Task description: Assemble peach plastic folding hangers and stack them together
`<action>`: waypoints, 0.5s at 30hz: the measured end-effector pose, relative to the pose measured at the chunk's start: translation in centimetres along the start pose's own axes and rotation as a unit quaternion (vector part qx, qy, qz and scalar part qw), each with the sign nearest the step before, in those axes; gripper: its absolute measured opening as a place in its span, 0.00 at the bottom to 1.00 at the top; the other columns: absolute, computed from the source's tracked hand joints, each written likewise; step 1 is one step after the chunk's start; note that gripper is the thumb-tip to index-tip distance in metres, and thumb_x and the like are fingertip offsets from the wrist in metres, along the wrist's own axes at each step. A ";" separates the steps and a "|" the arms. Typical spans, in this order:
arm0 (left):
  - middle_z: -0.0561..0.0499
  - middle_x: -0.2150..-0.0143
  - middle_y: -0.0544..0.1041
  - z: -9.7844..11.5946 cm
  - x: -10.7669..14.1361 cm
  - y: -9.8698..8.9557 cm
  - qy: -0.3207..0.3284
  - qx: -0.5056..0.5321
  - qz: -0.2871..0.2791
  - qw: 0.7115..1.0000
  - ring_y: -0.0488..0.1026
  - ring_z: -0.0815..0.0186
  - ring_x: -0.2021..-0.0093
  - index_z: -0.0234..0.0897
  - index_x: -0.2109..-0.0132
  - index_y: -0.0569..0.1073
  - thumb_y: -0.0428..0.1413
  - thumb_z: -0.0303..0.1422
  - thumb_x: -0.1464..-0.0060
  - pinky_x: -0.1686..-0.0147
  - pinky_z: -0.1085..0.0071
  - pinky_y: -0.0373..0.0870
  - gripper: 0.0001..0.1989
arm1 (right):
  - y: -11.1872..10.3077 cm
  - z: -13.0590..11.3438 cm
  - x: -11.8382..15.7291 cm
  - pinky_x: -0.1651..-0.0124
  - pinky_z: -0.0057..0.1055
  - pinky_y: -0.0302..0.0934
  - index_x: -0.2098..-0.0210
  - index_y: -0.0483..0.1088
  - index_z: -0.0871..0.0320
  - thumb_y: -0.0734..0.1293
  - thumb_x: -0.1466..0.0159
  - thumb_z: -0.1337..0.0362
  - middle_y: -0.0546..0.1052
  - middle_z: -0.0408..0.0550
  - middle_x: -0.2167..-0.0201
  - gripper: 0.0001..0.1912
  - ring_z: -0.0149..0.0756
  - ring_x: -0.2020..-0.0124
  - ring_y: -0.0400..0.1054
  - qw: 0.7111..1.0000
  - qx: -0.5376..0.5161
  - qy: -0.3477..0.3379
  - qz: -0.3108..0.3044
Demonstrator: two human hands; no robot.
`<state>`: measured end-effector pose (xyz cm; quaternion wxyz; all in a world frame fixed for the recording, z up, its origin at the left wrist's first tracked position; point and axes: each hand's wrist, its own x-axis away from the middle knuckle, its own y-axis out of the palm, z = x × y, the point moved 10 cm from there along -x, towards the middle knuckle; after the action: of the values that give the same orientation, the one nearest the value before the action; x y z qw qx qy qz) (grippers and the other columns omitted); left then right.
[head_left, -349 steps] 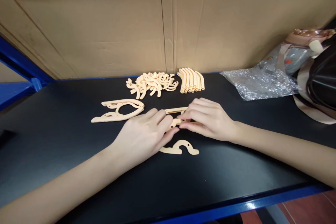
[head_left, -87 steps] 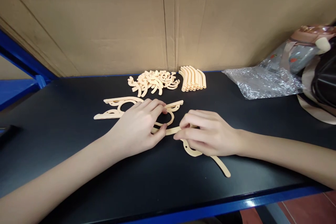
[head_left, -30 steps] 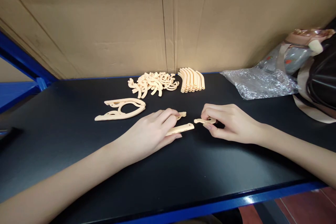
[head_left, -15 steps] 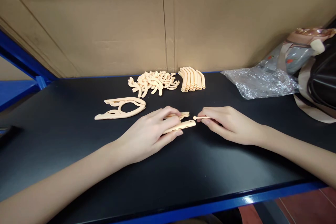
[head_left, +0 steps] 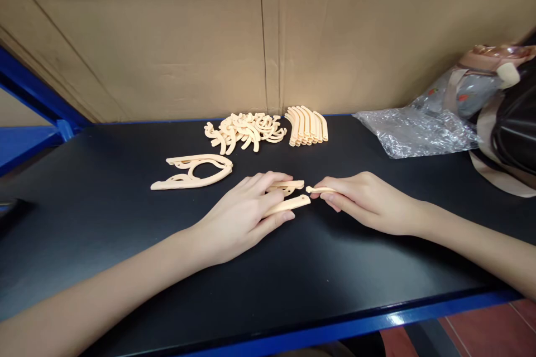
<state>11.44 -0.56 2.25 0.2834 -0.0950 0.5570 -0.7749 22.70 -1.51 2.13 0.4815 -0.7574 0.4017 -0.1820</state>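
My left hand (head_left: 247,212) is closed around a partly built cream plastic folding hanger (head_left: 295,202); two of its arms stick out past the fingers toward the right. Most of that hanger is hidden under the palm. Between thumb and fingertips, my right hand (head_left: 364,198) pinches a slim cream hanger piece (head_left: 319,190) whose knobbed end points left. A small gap separates this knob from the ends of the two arms. Beyond my left hand, a folded hanger (head_left: 209,179) lies flat on the black table.
A loose pile of curved hanger pieces (head_left: 247,131) sits at the table's back, beside a neat stack of hanger arms (head_left: 306,125). Farther right lie a clear plastic bag (head_left: 419,131), a bottle (head_left: 473,86) and a dark bag (head_left: 517,122). Cardboard (head_left: 188,39) walls the back.
The right hand's slim piece has turned, so its curve and knobbed end now show differently. The left hand has rolled the hanger arms slightly and shifted a little right.
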 end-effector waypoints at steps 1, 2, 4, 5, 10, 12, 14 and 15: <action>0.44 0.39 0.66 0.0 0.0 0.0 0.001 0.000 0.003 1.000 0.65 0.56 0.42 0.38 0.44 0.71 0.45 0.38 0.33 0.43 0.59 0.64 0.18 | 0.1 -0.1 0.0 0.69 0.26 0.55 0.63 0.65 0.57 0.51 0.27 0.57 0.69 0.41 0.73 0.17 0.27 0.75 0.63 1.000 0.003 -0.001 -0.002; 0.44 0.39 0.66 0.0 0.0 -0.1 0.003 0.000 0.007 1.000 0.66 0.57 0.43 0.38 0.43 0.71 0.44 0.38 0.33 0.44 0.59 0.64 0.18 | 0.1 -0.2 0.0 0.70 0.26 0.55 0.63 0.65 0.57 0.51 0.27 0.57 0.69 0.41 0.74 0.17 0.27 0.76 0.63 1.000 0.006 -0.004 -0.003; 0.45 0.39 0.66 0.0 0.1 -0.2 0.011 -0.001 0.020 1.000 0.67 0.57 0.44 0.38 0.43 0.71 0.44 0.38 0.33 0.45 0.60 0.65 0.18 | 0.2 -0.4 -0.1 0.70 0.26 0.55 0.62 0.65 0.57 0.51 0.27 0.57 0.69 0.41 0.74 0.16 0.28 0.76 0.63 1.000 0.011 -0.010 -0.003; 0.45 0.39 0.66 0.1 0.1 -0.3 0.018 -0.002 0.026 1.000 0.67 0.58 0.45 0.38 0.44 0.71 0.44 0.38 0.33 0.45 0.60 0.65 0.18 | 0.2 -0.5 -0.1 0.70 0.26 0.55 0.62 0.65 0.57 0.51 0.27 0.57 0.69 0.41 0.74 0.17 0.28 0.76 0.63 1.000 0.011 -0.012 -0.003; 0.45 0.39 0.66 0.3 0.2 0.0 0.034 -0.016 0.032 0.999 0.67 0.58 0.45 0.37 0.46 0.72 0.44 0.38 0.33 0.46 0.60 0.64 0.17 | 0.1 -0.9 -0.2 0.70 0.25 0.55 0.67 0.64 0.57 0.52 0.27 0.58 0.70 0.41 0.73 0.17 0.27 0.75 0.63 1.000 -0.011 -0.023 0.000; 0.45 0.39 0.66 0.3 0.2 0.0 0.034 -0.019 0.032 0.999 0.66 0.58 0.44 0.38 0.45 0.71 0.44 0.38 0.33 0.45 0.60 0.64 0.17 | 0.1 -0.9 -0.2 0.70 0.25 0.55 0.67 0.64 0.57 0.52 0.27 0.59 0.71 0.42 0.72 0.16 0.27 0.75 0.64 1.000 -0.021 -0.021 0.002; 0.45 0.38 0.65 0.3 0.1 -0.1 0.034 -0.018 0.031 0.999 0.65 0.58 0.43 0.38 0.45 0.71 0.44 0.38 0.33 0.45 0.60 0.63 0.17 | 0.1 -0.9 -0.2 0.70 0.24 0.55 0.66 0.65 0.58 0.52 0.27 0.59 0.72 0.42 0.72 0.16 0.27 0.75 0.64 0.999 -0.026 -0.020 0.005; 0.45 0.38 0.65 0.4 0.1 -0.1 0.034 -0.017 0.031 0.999 0.64 0.58 0.43 0.39 0.45 0.71 0.44 0.38 0.33 0.45 0.60 0.63 0.17 | 0.1 -0.9 -0.2 0.70 0.24 0.56 0.64 0.66 0.58 0.52 0.27 0.59 0.72 0.42 0.72 0.16 0.27 0.75 0.64 0.999 -0.026 -0.023 0.007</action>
<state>11.45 -0.90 2.45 0.2870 -0.0562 0.5817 -0.7590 21.93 -1.91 2.48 0.4717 -0.7711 0.4003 -0.1504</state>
